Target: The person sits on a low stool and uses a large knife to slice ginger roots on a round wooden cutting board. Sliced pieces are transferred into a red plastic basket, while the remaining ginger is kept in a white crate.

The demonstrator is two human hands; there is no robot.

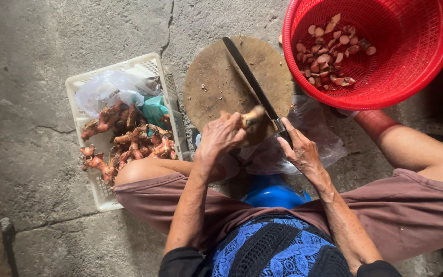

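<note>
Mid-slice imo: your left hand point(221, 137) pins a root piece point(253, 117) at the chopping board point(216, 82) 6 o'clock edge, right hand point(299, 150) clenched on the cleaver point(249, 79). Next cut needs fingers tucked back.

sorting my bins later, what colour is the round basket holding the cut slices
Red: the round mesh basket with pale pinkish slices inside, best seen in the head view, upper right.

White crate point(166, 92) of pinkish roots point(129, 141), red basket point(385, 92) of slices point(329, 51), cracked concrete floor point(26, 61).
</note>
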